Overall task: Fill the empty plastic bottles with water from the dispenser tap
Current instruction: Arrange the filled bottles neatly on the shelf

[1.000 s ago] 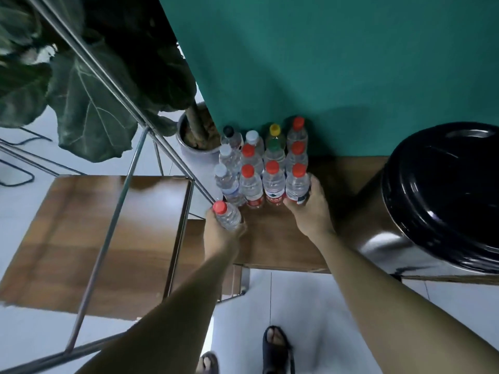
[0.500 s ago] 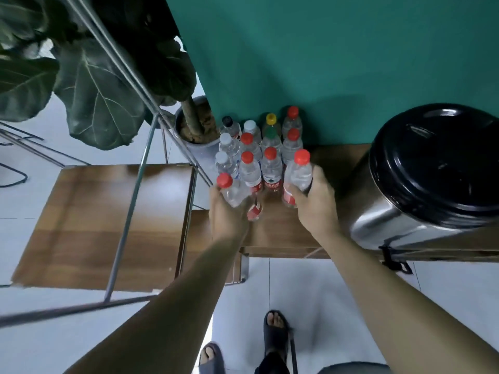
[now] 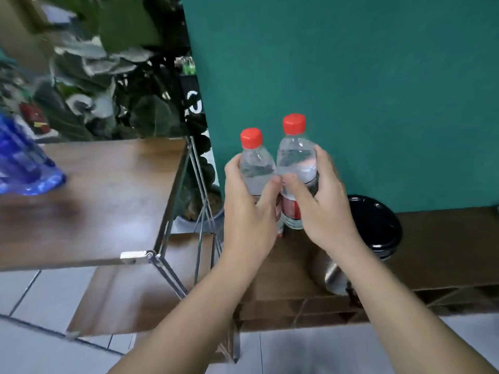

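Observation:
My left hand (image 3: pixel 249 211) grips a clear plastic bottle with a red cap (image 3: pixel 253 163), held upright in front of the green wall. Right beside it, touching, my right hand (image 3: pixel 321 203) grips a second red-capped clear bottle (image 3: pixel 295 157) with a red label. Both bottles are lifted well above the low wooden shelf (image 3: pixel 445 247). The steel water dispenser with a black lid (image 3: pixel 378 228) stands on that shelf, just right of and below my right hand; its tap is not visible. The other bottles are out of view.
A higher wooden table (image 3: pixel 102 201) on thin metal legs is at the left, with a blurred blue plastic container (image 3: pixel 24 166) at its far left edge. A large-leafed potted plant (image 3: pixel 113 90) stands behind it. Pale floor tiles (image 3: pixel 310 352) lie below.
Both hands have lifted their bottles off the shelf and brought them together, upright. My view has swung up, so the bottle cluster has dropped out of sight and the dispenser looks smaller.

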A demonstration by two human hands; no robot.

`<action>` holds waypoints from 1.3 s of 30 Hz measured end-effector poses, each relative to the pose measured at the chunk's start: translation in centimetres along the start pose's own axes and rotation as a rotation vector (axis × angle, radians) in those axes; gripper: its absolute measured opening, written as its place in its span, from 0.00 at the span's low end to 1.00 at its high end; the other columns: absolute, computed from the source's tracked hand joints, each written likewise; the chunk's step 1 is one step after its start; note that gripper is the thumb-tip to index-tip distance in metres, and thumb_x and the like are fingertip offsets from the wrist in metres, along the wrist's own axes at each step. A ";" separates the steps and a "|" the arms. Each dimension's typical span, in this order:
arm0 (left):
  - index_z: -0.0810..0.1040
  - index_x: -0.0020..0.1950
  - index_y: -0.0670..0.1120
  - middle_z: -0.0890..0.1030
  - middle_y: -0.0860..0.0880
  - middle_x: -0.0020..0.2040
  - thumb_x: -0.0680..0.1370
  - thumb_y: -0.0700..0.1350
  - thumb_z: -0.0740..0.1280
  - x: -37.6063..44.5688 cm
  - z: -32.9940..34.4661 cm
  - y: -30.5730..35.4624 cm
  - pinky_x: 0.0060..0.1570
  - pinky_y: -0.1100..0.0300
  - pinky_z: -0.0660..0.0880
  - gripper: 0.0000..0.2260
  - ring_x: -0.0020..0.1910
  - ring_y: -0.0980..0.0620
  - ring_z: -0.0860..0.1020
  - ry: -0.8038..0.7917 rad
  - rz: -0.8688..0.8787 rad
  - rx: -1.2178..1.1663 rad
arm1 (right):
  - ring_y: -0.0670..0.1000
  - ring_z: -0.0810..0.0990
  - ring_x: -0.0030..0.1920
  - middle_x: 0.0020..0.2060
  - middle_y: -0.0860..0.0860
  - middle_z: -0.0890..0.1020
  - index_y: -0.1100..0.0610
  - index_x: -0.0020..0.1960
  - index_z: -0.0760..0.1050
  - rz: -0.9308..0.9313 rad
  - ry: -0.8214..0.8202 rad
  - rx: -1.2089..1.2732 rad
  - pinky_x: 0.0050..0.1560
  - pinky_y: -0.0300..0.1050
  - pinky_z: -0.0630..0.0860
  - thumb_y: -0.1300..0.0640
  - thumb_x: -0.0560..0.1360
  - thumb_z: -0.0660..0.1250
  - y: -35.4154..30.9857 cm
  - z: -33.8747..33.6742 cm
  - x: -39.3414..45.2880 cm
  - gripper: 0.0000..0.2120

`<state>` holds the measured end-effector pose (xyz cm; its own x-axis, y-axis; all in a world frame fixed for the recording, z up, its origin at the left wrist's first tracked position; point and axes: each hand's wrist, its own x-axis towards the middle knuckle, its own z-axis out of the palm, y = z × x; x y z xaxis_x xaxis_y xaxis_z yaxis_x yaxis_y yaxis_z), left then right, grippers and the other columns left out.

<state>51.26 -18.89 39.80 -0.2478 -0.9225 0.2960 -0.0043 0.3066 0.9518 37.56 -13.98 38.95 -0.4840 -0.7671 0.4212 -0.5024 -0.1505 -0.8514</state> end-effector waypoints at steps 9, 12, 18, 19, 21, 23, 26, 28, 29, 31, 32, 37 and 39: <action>0.75 0.75 0.53 0.84 0.56 0.65 0.88 0.47 0.70 2.3 -11.9 14.7 0.66 0.54 0.80 0.15 0.64 0.57 0.83 -0.115 0.266 -0.102 | 0.49 0.88 0.60 0.59 0.47 0.88 0.50 0.71 0.77 -0.142 -0.003 0.264 0.61 0.51 0.84 0.50 0.87 0.69 -18.5 1.7 0.5 0.14; 0.75 0.76 0.54 0.84 0.54 0.67 0.88 0.48 0.70 3.9 -17.2 14.8 0.71 0.45 0.79 0.16 0.67 0.55 0.83 -0.107 0.249 -0.071 | 0.47 0.88 0.61 0.59 0.46 0.88 0.51 0.72 0.77 -0.130 -0.034 0.286 0.62 0.51 0.84 0.50 0.87 0.70 -21.0 5.9 0.8 0.15; 0.73 0.78 0.54 0.84 0.54 0.68 0.89 0.49 0.69 7.4 -25.7 11.8 0.72 0.41 0.79 0.17 0.68 0.53 0.83 -0.076 0.212 0.002 | 0.46 0.87 0.63 0.61 0.45 0.88 0.51 0.72 0.77 -0.098 -0.131 0.321 0.67 0.56 0.82 0.49 0.86 0.71 -23.2 14.7 2.2 0.16; 0.73 0.77 0.55 0.85 0.56 0.67 0.88 0.50 0.69 7.9 -26.5 11.1 0.71 0.41 0.79 0.17 0.67 0.55 0.84 -0.055 0.201 0.020 | 0.45 0.86 0.63 0.62 0.45 0.88 0.51 0.72 0.77 -0.100 -0.135 0.295 0.68 0.57 0.81 0.48 0.86 0.71 -23.1 16.0 2.4 0.16; 0.74 0.76 0.55 0.85 0.57 0.66 0.87 0.52 0.70 8.9 -27.7 9.7 0.71 0.40 0.79 0.17 0.67 0.56 0.83 -0.022 0.184 0.035 | 0.44 0.85 0.65 0.63 0.44 0.87 0.51 0.72 0.77 -0.107 -0.142 0.244 0.70 0.58 0.80 0.46 0.85 0.71 -22.9 18.3 2.9 0.18; 0.74 0.74 0.55 0.84 0.58 0.65 0.87 0.52 0.71 9.9 -28.4 8.4 0.72 0.42 0.78 0.16 0.66 0.58 0.83 -0.008 0.156 0.040 | 0.44 0.84 0.65 0.63 0.43 0.87 0.50 0.73 0.77 -0.111 -0.155 0.218 0.70 0.59 0.80 0.46 0.85 0.71 -22.3 20.0 3.5 0.18; 0.73 0.78 0.55 0.83 0.59 0.67 0.89 0.53 0.68 10.8 -29.1 7.2 0.73 0.48 0.78 0.17 0.66 0.63 0.81 0.009 0.127 0.067 | 0.41 0.82 0.65 0.63 0.42 0.86 0.50 0.74 0.76 -0.113 -0.153 0.161 0.72 0.54 0.78 0.47 0.86 0.70 -21.9 21.6 4.1 0.18; 0.71 0.80 0.55 0.81 0.60 0.68 0.89 0.53 0.68 11.1 -29.3 7.0 0.73 0.51 0.77 0.19 0.67 0.64 0.80 0.021 0.138 0.085 | 0.41 0.80 0.68 0.64 0.41 0.85 0.50 0.75 0.74 -0.102 -0.143 0.123 0.75 0.56 0.76 0.45 0.86 0.68 -21.4 22.3 4.5 0.19; 0.71 0.80 0.55 0.81 0.62 0.68 0.89 0.53 0.68 11.3 -29.3 6.9 0.72 0.52 0.77 0.20 0.67 0.65 0.79 0.020 0.140 0.084 | 0.42 0.80 0.70 0.65 0.41 0.84 0.49 0.75 0.74 -0.099 -0.144 0.106 0.76 0.59 0.75 0.43 0.86 0.68 -21.1 22.5 4.6 0.20; 0.71 0.81 0.55 0.81 0.64 0.66 0.89 0.52 0.68 11.4 -29.4 6.9 0.70 0.55 0.77 0.20 0.66 0.67 0.79 0.010 0.142 0.085 | 0.46 0.79 0.72 0.66 0.41 0.83 0.46 0.76 0.73 -0.095 -0.153 0.093 0.76 0.63 0.74 0.40 0.85 0.68 -20.5 22.7 4.7 0.22; 0.71 0.81 0.56 0.81 0.64 0.67 0.89 0.53 0.68 11.5 -29.5 6.8 0.69 0.55 0.77 0.20 0.66 0.67 0.79 0.006 0.141 0.094 | 0.46 0.80 0.71 0.66 0.41 0.83 0.46 0.76 0.72 -0.091 -0.157 0.108 0.75 0.63 0.75 0.40 0.85 0.68 -20.3 22.7 4.7 0.23; 0.74 0.77 0.58 0.86 0.60 0.62 0.87 0.54 0.70 11.5 -30.2 6.4 0.64 0.47 0.81 0.19 0.60 0.59 0.85 0.001 0.168 0.182 | 0.46 0.83 0.68 0.65 0.43 0.85 0.47 0.75 0.75 -0.081 -0.195 0.213 0.71 0.60 0.80 0.47 0.86 0.70 -20.3 22.3 4.8 0.18; 0.73 0.77 0.56 0.88 0.58 0.56 0.87 0.54 0.70 10.9 -30.2 5.9 0.60 0.45 0.82 0.19 0.54 0.55 0.86 0.008 0.145 0.220 | 0.47 0.83 0.68 0.65 0.43 0.86 0.46 0.73 0.77 -0.081 -0.203 0.227 0.71 0.62 0.80 0.48 0.86 0.71 -20.1 22.1 4.9 0.16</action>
<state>77.76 -34.23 51.11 -0.2534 -0.8668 0.4295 -0.1801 0.4785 0.8594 61.11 -28.47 51.19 -0.2844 -0.8522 0.4392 -0.3498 -0.3343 -0.8752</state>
